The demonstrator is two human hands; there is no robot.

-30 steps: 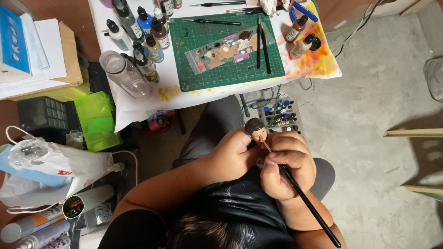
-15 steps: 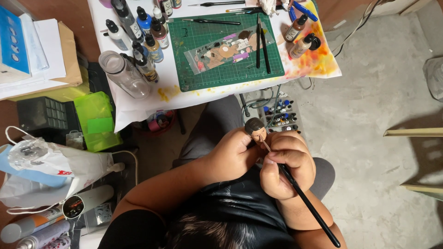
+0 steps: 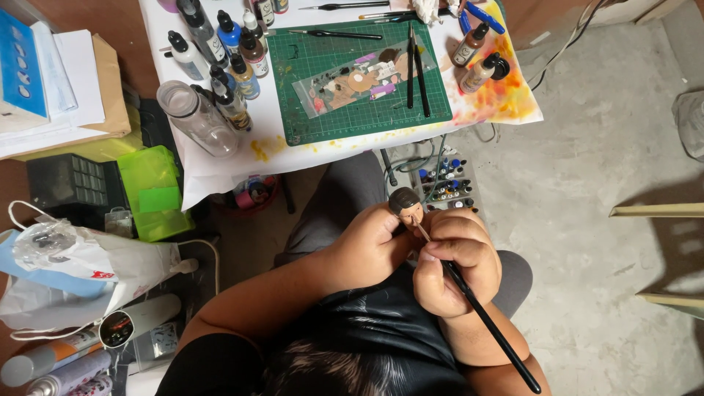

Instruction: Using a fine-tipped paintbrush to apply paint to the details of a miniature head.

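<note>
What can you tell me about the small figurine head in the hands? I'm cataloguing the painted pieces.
The small round figurine head has dark brown hair over a pale tan face and looks like smooth plastic or resin. It pokes up above the left hand, which grips it from below. The fine tip of the black-handled paintbrush, held by the right hand, touches its face.

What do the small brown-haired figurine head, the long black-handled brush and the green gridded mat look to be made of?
Small brown-haired figurine head: probably resin or plastic, matte painted. Long black-handled brush: glossy lacquered handle, wood or plastic, unclear. Green gridded mat: flat, dull rubbery vinyl with paint smears, likely a cutting mat.
</note>
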